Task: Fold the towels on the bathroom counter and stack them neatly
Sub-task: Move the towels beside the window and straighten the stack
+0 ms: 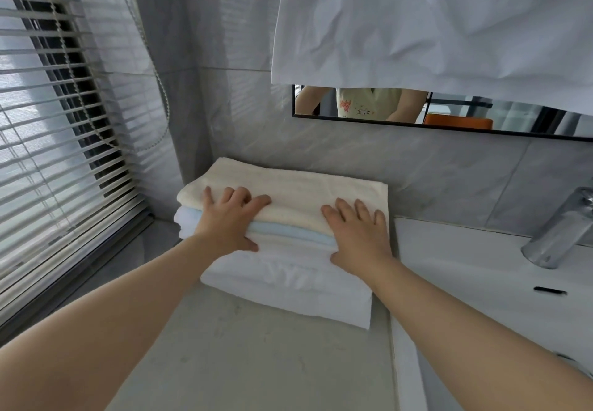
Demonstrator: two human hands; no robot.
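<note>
Pressing towel stack (288,285) at counter's (244,362) back edge.
Laying left hand (227,222), right hand (361,237) atop cream towel (298,190), fingers (362,210) spread.

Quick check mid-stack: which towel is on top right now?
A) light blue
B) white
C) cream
C: the cream towel lies on top, above the light blue towel and the white towel, with the left hand and right hand pressing on it.
</note>
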